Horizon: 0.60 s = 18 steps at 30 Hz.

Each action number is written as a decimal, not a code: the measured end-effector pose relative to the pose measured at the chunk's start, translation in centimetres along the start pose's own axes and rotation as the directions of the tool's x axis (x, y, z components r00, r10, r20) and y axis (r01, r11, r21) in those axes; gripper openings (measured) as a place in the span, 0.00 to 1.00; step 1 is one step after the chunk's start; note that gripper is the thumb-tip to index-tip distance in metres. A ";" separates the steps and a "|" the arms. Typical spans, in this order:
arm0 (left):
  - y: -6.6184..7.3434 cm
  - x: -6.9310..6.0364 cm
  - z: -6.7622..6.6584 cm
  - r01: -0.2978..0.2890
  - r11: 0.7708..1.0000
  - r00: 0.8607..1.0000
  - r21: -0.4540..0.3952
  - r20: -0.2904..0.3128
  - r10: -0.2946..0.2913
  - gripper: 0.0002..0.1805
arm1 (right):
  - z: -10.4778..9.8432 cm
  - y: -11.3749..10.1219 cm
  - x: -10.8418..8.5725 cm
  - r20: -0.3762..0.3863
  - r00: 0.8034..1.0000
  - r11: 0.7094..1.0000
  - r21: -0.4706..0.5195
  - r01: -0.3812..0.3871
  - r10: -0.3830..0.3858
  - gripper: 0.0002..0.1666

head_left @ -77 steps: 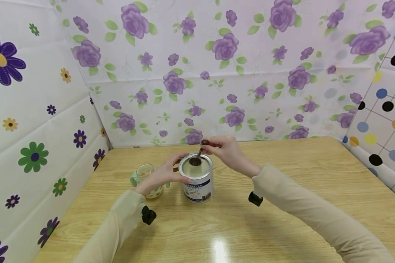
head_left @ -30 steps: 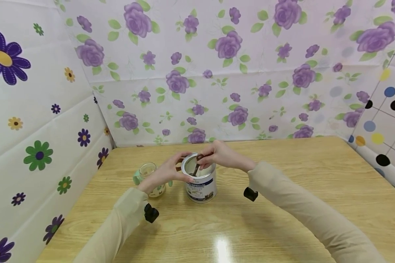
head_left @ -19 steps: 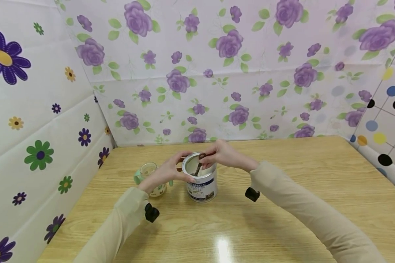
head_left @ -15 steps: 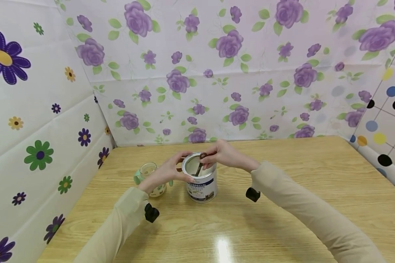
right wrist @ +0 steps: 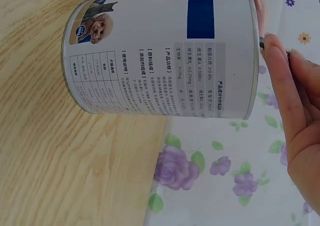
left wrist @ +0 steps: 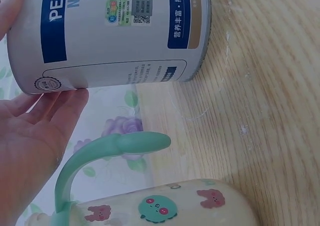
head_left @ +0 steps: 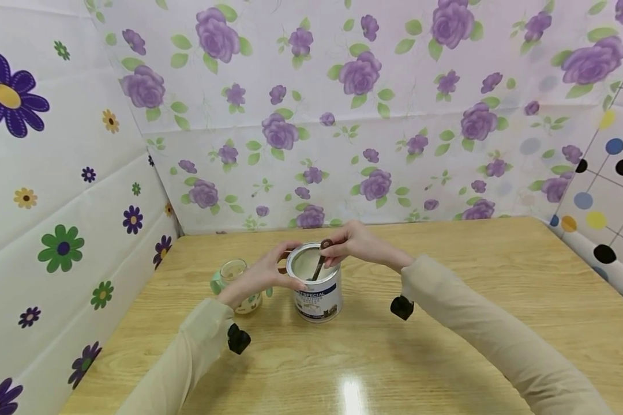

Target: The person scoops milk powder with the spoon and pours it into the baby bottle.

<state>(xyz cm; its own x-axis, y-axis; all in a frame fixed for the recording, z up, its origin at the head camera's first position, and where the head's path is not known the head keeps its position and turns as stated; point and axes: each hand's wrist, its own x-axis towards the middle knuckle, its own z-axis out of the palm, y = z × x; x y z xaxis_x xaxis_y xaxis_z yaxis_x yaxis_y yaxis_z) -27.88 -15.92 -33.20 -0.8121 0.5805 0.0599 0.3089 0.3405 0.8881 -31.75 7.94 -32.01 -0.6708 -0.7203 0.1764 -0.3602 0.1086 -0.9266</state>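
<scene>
A white can of pet milk powder (head_left: 316, 302) with a blue band stands upright in the head view, its top uncovered and pale powder inside. My left hand (head_left: 271, 272) grips it around the upper left side, thumb at the front rim. With thumb and fingers my right hand (head_left: 357, 242) pinches the handle of a dark brown measuring scoop (head_left: 319, 267). The scoop slants down into the can; its bowl is mostly hidden behind the front rim. In the right wrist view the can (right wrist: 165, 60) hides nearly all of the scoop below my fingertips (right wrist: 274, 55).
Left of the can, partly behind my left hand, stands a clear bottle (head_left: 232, 268) with green handles. Cartoon prints and one green handle (left wrist: 115, 148) show in the left wrist view. The wooden table (head_left: 446, 276) meets flowered sheets (head_left: 332, 173) at back and sides.
The scoop, first held above the can's opening with its bowl showing, has gone down into the powder. Since half a second ago it has shifted slightly right. My left hand keeps its grip.
</scene>
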 end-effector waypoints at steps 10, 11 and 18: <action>-2.8 1.2 -0.3 0.008 0.999 1.000 0.037 -0.013 -0.007 0.47 | -0.4 0.7 -0.5 -0.064 0.991 0.980 0.165 -0.108 0.120 0.13; -2.9 1.2 -0.3 0.006 0.999 1.000 0.041 -0.017 -0.006 0.47 | -0.4 0.8 -0.6 -0.072 0.989 0.979 0.173 -0.112 0.126 0.13; -2.9 1.1 -0.2 -0.004 0.999 0.999 0.051 -0.041 0.006 0.48 | -0.2 0.7 -0.6 -0.193 0.960 0.956 0.249 -0.152 0.203 0.15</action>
<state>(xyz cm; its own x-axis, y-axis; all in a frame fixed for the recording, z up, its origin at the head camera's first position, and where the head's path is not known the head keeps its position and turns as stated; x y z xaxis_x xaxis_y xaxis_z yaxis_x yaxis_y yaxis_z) -29.74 -16.46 -35.59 -0.8296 0.5520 0.0840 0.3373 0.3757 0.8632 -31.75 8.54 -32.68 -0.8421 -0.5375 0.0453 -0.0807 0.0426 -0.9958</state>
